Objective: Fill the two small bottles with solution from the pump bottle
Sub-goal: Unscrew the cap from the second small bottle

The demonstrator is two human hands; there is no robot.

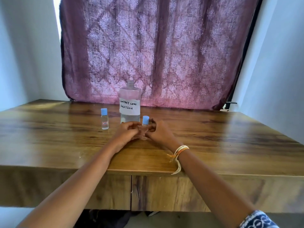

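Soft daylight through purple curtain; glare sheen on table; wide-angle bending at edges; slight overall blur.

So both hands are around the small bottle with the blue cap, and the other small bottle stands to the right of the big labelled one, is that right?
Not quite. The head view shows the other small bottle standing to the left of the big labelled bottle, not the right. The rest holds: the left hand and right hand are both around the blue-capped small bottle.
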